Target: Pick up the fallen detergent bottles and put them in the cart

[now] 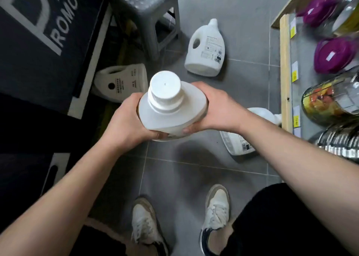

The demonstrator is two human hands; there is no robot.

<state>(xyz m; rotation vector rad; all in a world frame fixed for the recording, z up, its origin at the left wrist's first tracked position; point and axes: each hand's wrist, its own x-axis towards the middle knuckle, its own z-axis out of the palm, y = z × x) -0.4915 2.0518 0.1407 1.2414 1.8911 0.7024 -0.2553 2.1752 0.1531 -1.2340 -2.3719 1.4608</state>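
I hold a white detergent bottle upright in mid-air, its cap toward me. My left hand grips its left side and my right hand grips its right side. A second white bottle lies flat on the grey tile floor beyond it. A third bottle lies on its side at the left, partly under a dark panel. A fourth bottle lies under my right forearm, mostly hidden. No cart can be made out.
A grey plastic stool stands at the top. A dark printed panel fills the left. A wooden shelf at the right carries purple-lidded containers and glass jars. My shoes are on the tiles below.
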